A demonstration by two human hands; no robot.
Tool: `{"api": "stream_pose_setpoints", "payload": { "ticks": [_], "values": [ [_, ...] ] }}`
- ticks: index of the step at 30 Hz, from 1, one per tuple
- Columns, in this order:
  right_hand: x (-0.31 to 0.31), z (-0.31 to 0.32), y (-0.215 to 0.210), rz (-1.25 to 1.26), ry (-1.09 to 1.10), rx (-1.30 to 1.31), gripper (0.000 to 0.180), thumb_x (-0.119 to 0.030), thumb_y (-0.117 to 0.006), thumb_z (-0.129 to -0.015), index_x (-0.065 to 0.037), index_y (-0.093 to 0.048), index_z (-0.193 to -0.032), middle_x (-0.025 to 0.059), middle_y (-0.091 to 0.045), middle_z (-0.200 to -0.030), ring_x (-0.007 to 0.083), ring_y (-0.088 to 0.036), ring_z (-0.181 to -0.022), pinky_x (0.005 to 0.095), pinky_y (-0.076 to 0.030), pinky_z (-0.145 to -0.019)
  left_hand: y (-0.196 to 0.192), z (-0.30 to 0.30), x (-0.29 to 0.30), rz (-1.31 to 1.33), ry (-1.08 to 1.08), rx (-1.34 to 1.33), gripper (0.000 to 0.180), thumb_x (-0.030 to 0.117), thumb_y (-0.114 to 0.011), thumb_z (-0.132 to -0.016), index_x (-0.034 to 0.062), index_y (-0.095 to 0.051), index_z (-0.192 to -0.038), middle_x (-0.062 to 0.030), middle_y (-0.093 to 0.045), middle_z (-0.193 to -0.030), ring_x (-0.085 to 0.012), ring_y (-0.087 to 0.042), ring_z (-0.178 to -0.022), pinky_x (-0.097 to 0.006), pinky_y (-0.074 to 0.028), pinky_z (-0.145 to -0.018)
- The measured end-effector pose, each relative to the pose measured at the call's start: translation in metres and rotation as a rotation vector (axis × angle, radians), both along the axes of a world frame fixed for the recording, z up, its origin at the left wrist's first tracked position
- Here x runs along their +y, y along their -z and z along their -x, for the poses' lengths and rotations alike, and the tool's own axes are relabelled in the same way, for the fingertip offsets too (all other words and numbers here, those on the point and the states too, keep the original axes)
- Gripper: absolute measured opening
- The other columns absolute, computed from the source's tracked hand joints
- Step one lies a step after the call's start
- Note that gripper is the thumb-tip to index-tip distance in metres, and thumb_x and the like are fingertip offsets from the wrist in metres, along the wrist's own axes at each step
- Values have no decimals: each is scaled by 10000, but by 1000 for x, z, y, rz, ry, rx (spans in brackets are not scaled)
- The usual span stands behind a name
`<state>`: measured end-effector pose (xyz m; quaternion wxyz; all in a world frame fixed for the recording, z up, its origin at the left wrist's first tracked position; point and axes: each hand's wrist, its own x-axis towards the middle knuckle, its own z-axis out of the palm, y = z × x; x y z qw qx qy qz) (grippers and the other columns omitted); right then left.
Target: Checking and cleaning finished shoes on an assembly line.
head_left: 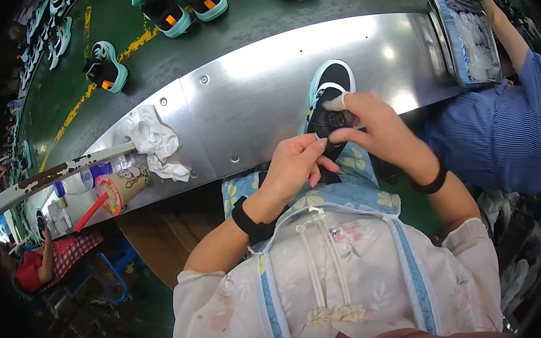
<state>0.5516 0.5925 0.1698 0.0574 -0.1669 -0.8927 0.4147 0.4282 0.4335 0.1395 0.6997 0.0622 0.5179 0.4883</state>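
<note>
A black sneaker [331, 78] with mint and white edging lies at the near edge of the metal bench, its toe pointing away from me. Over its near end are both hands, hiding part of it. My left hand [295, 164] is closed, thumb and forefinger pinched together; what they hold, if anything, is too small to make out. My right hand [375, 126] reaches over the shoe's right side, thumb and forefinger apart, with a pale cover on one fingertip. Between that thumb and forefinger shows a dark, rounded part [338, 120] at the shoe opening.
Several similar sneakers [109, 67] stand on the green surface beyond the metal bench [244, 76]. Crumpled white paper [154, 140], a drink cup [126, 187] with a red straw and a worn metal bar [61, 176] are at left. A tray [470, 39] and a person in blue [496, 132] are at right.
</note>
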Motion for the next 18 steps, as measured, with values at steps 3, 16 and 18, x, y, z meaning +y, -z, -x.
{"api": "stream_pose_setpoints", "payload": {
  "ticks": [3, 16, 18],
  "values": [
    [-6, -6, 9, 155, 20, -28, 325, -253, -754, -757, -47, -598, -956, 101, -570, -745, 290, -521, -721, 364, -419, -651, 4, -3, -1, 1, 16, 33, 255, 198, -482, -990, -17, -617, -1014, -152, -685, -792, -80, -459, -424, -199, -375, -444],
    [-13, -6, 15, -264, 107, 41, 374, -243, -732, -758, -81, -606, -1071, 82, -573, -720, 283, -577, -732, 361, -431, -685, -3, -1, 3, 8, 19, 52, 256, 192, -469, -993, -16, -617, -1000, -152, -685, -792, -75, -464, -439, -199, -376, -454],
    [-6, -5, 6, -266, 88, 31, 361, -237, -728, -763, -78, -605, -1063, 85, -573, -721, 286, -575, -735, 366, -432, -689, -3, 0, 3, 2, 56, 41, 252, 185, -465, -993, -16, -616, -1003, -151, -685, -791, -74, -463, -440, -198, -377, -460]
  ]
}}
